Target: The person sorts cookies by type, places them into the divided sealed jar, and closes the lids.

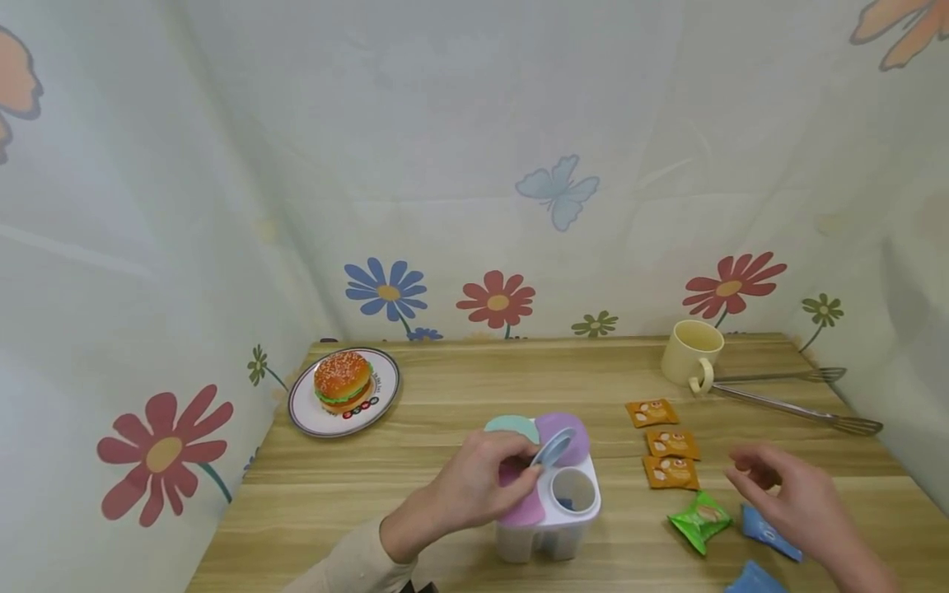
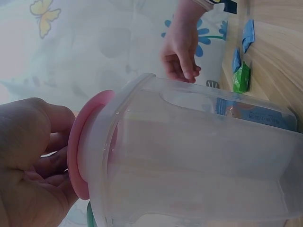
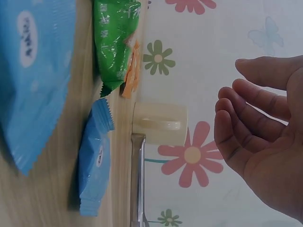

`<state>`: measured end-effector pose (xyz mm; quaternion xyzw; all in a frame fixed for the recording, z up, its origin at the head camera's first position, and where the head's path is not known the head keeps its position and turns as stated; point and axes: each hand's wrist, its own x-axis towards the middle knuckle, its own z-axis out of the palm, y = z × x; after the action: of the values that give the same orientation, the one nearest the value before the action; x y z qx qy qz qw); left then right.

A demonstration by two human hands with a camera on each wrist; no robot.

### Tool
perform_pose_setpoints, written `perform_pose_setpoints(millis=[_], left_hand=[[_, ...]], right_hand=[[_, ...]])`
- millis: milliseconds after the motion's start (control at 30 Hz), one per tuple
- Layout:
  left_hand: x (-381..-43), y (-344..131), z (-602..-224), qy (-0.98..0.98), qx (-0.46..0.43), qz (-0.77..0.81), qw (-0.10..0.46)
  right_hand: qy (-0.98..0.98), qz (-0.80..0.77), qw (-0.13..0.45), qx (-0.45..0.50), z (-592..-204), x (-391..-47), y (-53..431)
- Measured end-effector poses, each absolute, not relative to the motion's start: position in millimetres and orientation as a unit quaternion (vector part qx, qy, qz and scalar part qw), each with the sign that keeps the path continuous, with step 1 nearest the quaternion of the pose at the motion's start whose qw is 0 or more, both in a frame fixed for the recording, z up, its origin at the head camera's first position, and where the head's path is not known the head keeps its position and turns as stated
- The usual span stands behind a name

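My left hand (image 1: 474,478) pinches a light blue round lid (image 1: 558,446) above a white box with several round compartments (image 1: 515,545). The front-right opening is uncovered, and a blue packet (image 2: 265,115) shows through the clear wall below it. Teal, purple and pink lids (image 2: 75,142) cover the other compartments. In the left wrist view, the blue lid is hidden. To the right, my right hand (image 1: 804,502) hovers with loosely bent fingers and holds nothing. Beside and below it lie a green packet (image 1: 700,522) and two blue packets (image 3: 96,161).
Three orange packets (image 1: 670,445) lie right of the box. Behind them stand a yellow mug (image 1: 685,354) and two metal whisk-like utensils (image 1: 786,403). A toy burger (image 1: 343,380) sits on a plate (image 1: 311,416) at the back left. Flowered cloth (image 1: 445,165) surrounds the table.
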<state>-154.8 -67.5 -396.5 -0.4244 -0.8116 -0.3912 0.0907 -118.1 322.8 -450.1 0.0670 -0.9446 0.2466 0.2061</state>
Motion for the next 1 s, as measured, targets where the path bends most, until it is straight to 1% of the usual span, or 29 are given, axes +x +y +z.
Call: perform_pose_setpoints(millis=[233,467,633,767,1000], left_hand=[[-154,-67,-394,-0.815,-0.416,-0.394,0.083],[-153,-67,-395,-0.815,-0.416,-0.395,0.080],[-153,-68,-395,-0.819,-0.410,-0.395,0.073],[-153,-68,-396,-0.814,-0.418,-0.393,0.084],[-155,-68,-397,-0.808,-0.428,-0.394,0.095]], right_hand=[[-0.958,0.238,0.155,0.033,-454,-117,330],[-0.965,0.232,0.121,0.031,-458,-114,336],[-0.973,0.221,0.058,0.016,-461,-114,341],[-0.977,0.214,0.018,0.004,-463,-117,345],[-0.978,0.209,-0.006,0.013,-468,-119,352]])
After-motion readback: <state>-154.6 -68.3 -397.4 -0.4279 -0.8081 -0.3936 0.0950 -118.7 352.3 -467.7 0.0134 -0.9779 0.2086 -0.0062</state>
